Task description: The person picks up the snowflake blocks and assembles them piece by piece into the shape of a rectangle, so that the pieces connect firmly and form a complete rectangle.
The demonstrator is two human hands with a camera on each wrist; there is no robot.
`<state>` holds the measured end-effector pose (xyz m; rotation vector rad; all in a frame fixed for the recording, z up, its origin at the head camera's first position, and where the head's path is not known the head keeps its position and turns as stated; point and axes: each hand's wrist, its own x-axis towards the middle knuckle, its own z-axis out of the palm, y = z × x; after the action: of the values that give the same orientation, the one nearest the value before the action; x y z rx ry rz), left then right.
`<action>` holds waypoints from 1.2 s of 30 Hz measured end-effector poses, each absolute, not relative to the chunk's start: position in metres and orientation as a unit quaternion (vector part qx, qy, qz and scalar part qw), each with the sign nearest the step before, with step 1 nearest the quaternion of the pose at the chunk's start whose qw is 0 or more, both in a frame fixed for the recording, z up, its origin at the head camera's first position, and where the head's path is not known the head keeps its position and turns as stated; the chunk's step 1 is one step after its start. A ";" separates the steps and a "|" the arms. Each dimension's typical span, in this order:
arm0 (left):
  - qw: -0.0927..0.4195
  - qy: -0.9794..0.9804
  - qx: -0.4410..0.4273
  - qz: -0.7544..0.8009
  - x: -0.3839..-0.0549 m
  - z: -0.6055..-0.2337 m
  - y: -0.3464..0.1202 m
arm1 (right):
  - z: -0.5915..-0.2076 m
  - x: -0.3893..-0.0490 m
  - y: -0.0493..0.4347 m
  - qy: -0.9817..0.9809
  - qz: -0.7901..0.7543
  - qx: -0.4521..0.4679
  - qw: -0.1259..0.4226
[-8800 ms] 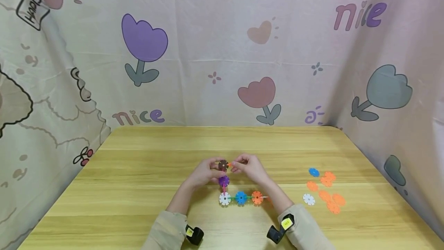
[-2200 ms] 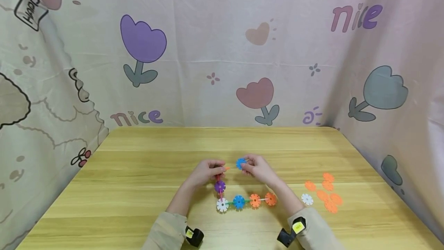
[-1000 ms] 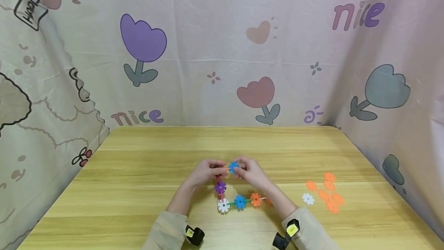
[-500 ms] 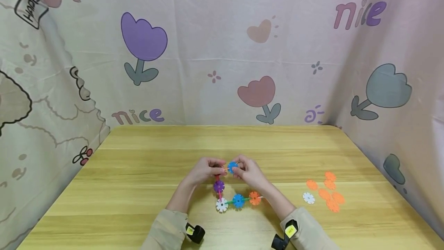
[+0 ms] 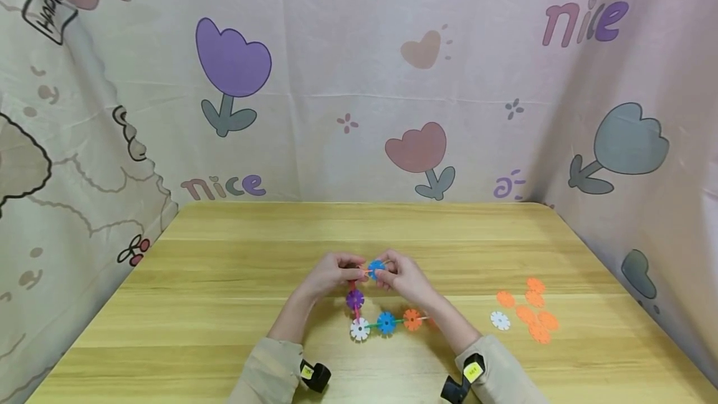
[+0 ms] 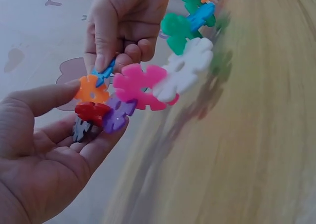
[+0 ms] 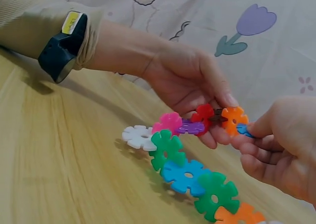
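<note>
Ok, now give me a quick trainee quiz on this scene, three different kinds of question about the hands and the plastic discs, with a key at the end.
1. Which colour of disc does the right hand pinch?
A) green
B) blue
C) white

2. True or false: the left hand lies flat on the table, away from the discs.

3. Fill in: along the chain, the ____ disc sits between the pink disc and the red disc.

Key:
1. B, the blue disc.
2. False; the left hand holds the chain.
3. Purple; see the purple disc in the left wrist view.
</note>
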<state>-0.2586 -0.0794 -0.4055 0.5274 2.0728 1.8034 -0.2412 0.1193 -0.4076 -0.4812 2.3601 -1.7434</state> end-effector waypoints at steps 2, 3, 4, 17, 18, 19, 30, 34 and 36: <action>0.175 0.724 0.192 0.639 -0.258 -0.406 -0.079 | -0.407 -0.241 0.120 0.787 -0.590 -0.156 0.090; 0.179 0.719 0.194 0.643 -0.258 -0.406 -0.079 | -0.406 -0.241 0.121 0.785 -0.594 -0.153 0.093; 0.183 0.714 0.196 0.647 -0.258 -0.407 -0.079 | -0.406 -0.241 0.121 0.783 -0.595 -0.152 0.095; 0.179 0.710 0.224 0.644 -0.258 -0.410 -0.074 | -0.408 -0.245 0.126 0.773 -0.605 -0.155 0.109; 0.178 0.710 0.224 0.644 -0.258 -0.410 -0.074 | -0.407 -0.245 0.128 0.776 -0.601 -0.158 0.106; 0.178 0.709 0.223 0.645 -0.258 -0.410 -0.074 | -0.407 -0.246 0.130 0.779 -0.598 -0.162 0.101; 0.176 0.713 0.210 0.646 -0.257 -0.412 -0.074 | -0.405 -0.244 0.172 0.796 -0.585 -0.141 0.059; 0.173 0.716 0.212 0.643 -0.258 -0.412 -0.075 | -0.408 -0.241 0.194 0.798 -0.590 -0.115 0.043; 0.170 0.716 0.214 0.642 -0.258 -0.413 -0.075 | -0.409 -0.239 0.204 0.800 -0.590 -0.103 0.034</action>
<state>-0.2578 -0.0746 -0.4126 0.6085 2.0353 1.8229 -0.2386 0.2044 -0.4088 -0.3163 2.4603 -1.8165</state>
